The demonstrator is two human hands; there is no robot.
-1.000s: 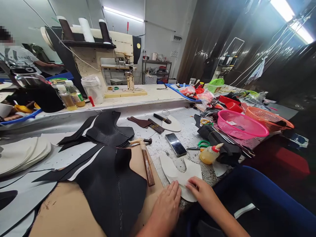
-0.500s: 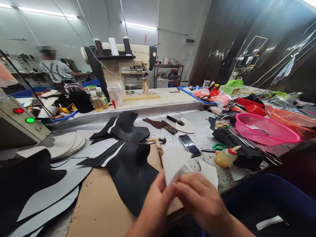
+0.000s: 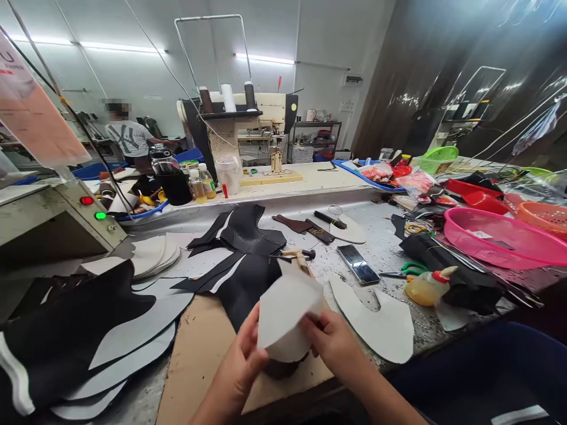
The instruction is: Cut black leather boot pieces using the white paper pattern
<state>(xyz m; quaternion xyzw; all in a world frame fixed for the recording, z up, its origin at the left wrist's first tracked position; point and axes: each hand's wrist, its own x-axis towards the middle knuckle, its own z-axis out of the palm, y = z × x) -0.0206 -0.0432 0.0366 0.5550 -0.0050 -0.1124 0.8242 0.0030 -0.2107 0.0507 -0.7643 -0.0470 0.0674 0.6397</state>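
Between my hands is a curved white sheet piece (image 3: 287, 307), bent and held over the workbench. My left hand (image 3: 241, 360) grips its left edge, thumb in front. My right hand (image 3: 334, 339) pinches the right edge; some of its fingertips are hidden behind the sheet. Something dark brown (image 3: 283, 369) shows just beneath the sheet, but I cannot make out what it is. Black cut pieces (image 3: 248, 283) with white strips lie behind my left hand on a tan board (image 3: 199, 348). To the right of my right hand lies a U-shaped white piece (image 3: 381, 327).
A hammer (image 3: 305, 254), a phone (image 3: 358, 264), green-handled scissors (image 3: 414, 269) and a glue bottle (image 3: 427, 288) lie behind and right. White and black pieces (image 3: 128, 336) are stacked at left. A sewing machine (image 3: 234, 130) stands at the back, a pink basket (image 3: 500, 251) at right.
My hands have moved apart and the white sheet is now spread wider and turned between them. The view has swung left, and the U-shaped white piece is uncovered.
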